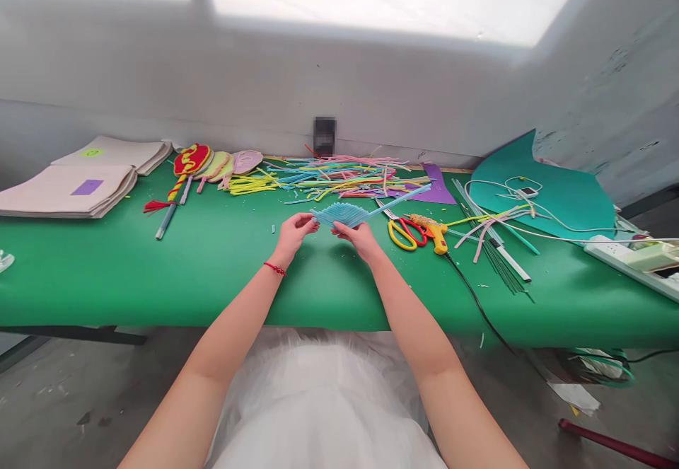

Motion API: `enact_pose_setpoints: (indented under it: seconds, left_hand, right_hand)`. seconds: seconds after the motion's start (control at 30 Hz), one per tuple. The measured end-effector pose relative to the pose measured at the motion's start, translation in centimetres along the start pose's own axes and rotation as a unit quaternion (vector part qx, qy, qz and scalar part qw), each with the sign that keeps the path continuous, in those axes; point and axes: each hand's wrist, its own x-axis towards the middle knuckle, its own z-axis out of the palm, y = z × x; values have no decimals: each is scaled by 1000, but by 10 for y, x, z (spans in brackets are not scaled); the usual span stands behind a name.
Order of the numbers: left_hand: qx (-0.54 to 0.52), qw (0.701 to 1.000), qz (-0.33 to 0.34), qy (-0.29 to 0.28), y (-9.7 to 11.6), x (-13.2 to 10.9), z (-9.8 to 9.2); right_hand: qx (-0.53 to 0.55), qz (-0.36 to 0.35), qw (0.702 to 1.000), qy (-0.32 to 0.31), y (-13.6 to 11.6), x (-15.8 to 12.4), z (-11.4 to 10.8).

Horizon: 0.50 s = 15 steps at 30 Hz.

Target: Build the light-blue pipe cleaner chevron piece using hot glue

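Two hands grasp one light-blue ribbed fan-shaped piece point(342, 213) over the green table point(212, 260): the left hand point(291, 235) pinches its left corner between thumb and fingertips, and the right hand point(364, 240) grips its lower right edge, thumb uppermost. The piece lies at the fingertips, spanning both hands, with its long axis running left to right. A light-blue strip point(402, 201) extends from its right end toward the far right, nearer the right hand, passing beyond the scissors point(402, 222).
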Motion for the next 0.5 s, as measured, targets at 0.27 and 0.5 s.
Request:
enact_pose_setpoints:
  seconds: [0.27, 0.5]
  left_hand:
    - [-1, 1000, 4, 7, -1, 1, -1]
    - [-2, 1000, 6, 9, -4, 2, -2]
  right_hand:
    - [-12, -3, 1000, 2, -1, -1, 0]
    - [-22, -2, 1000, 7, -2, -1, 1]
